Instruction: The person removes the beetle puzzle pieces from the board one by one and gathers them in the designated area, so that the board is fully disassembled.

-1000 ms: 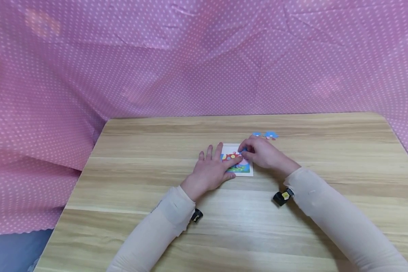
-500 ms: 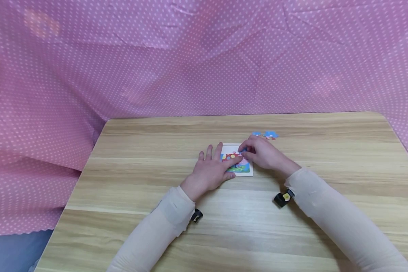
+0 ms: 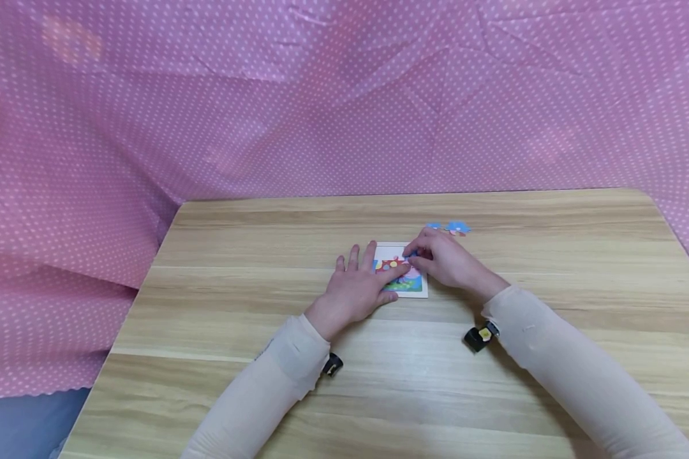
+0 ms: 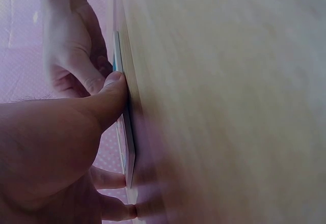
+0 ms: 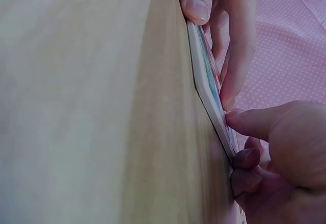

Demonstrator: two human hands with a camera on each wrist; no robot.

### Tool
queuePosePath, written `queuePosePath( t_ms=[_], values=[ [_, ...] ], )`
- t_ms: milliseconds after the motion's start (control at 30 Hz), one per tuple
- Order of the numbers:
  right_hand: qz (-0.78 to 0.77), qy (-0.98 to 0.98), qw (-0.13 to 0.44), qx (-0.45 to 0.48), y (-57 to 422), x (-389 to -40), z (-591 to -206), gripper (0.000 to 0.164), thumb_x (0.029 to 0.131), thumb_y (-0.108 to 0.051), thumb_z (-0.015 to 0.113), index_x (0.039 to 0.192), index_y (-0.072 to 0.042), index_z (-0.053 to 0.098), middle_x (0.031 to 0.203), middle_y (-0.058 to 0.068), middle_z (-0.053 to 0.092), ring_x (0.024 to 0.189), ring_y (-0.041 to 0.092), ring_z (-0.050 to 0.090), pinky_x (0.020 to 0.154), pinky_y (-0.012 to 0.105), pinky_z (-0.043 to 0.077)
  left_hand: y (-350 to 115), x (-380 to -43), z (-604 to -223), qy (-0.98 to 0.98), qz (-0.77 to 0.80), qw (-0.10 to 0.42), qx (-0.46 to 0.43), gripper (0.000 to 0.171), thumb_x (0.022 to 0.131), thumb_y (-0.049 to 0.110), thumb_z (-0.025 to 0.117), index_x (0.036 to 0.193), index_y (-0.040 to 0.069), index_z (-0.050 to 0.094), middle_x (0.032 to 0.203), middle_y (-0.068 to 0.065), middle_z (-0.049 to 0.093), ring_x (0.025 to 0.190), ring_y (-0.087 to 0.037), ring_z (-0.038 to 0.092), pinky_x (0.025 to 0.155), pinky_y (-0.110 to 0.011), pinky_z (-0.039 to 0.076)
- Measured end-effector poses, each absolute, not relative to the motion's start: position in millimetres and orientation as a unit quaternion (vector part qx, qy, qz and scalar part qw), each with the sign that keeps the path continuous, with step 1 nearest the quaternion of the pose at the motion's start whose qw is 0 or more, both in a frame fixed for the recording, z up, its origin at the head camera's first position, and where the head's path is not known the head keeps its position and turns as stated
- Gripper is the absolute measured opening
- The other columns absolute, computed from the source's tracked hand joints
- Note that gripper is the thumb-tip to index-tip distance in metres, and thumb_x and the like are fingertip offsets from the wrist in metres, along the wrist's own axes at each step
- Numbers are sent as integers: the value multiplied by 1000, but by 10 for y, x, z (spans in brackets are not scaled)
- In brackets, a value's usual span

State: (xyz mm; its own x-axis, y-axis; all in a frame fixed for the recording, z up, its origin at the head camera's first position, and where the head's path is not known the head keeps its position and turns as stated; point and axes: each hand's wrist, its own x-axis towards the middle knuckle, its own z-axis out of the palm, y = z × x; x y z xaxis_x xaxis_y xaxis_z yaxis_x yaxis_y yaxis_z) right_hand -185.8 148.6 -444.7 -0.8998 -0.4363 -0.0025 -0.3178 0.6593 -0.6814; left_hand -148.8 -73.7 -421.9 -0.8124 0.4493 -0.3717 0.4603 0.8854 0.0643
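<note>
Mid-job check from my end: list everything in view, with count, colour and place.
Puzzle board: one, white with a multicoloured picture, on the table under the hands
Loose puzzle pieces: at least two, mainly blue, beyond the right hand, partly hidden
Table: one, light wood grain, beneath everything
Cloth: pink with white dots, behind and left of the table
Wrist devices: two, black, one per wrist
Sleeves: two, beige, on both arms
Left hand: one, spread across the board's left side
Right hand: one, fingers curled at the board's right side
</note>
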Motion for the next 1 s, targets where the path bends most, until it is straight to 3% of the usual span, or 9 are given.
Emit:
queuePosePath(
  t_ms=[233, 533, 1000],
  values=[
    [-346, 910, 91, -208, 1472, -1876, -4431, 17, 104, -9, 69, 118, -6, 78, 116, 12, 67, 103, 26, 60, 90, 39, 47, -737, -1483, -4217, 952, -16, 192, 240, 62, 109, 62, 47, 167, 57, 24, 182, -22, 10, 164, -55, 18, 128, -73, 26],
    [-325, 914, 116, -213, 1439, -1934, -4388, 13, 105, -10, 68, 114, -8, 76, 100, 7, 63, 91, 22, 57, 79, 34, 45, -737, -1483, -4211, 952, -15, 188, 240, 63, 109, 62, 48, 167, 57, 24, 181, -22, 11, 164, -55, 19, 128, -73, 27],
    [-348, 904, 107, -222, 1439, -1940, -4385, 7, 104, -9, 69, 108, -8, 75, 91, 5, 59, 86, 20, 54, 74, 32, 42, -741, -1474, -4212, 952, -12, 187, 240, 64, 109, 61, 50, 167, 57, 24, 181, -23, 12, 164, -56, 19, 128, -73, 27]
  ],
)
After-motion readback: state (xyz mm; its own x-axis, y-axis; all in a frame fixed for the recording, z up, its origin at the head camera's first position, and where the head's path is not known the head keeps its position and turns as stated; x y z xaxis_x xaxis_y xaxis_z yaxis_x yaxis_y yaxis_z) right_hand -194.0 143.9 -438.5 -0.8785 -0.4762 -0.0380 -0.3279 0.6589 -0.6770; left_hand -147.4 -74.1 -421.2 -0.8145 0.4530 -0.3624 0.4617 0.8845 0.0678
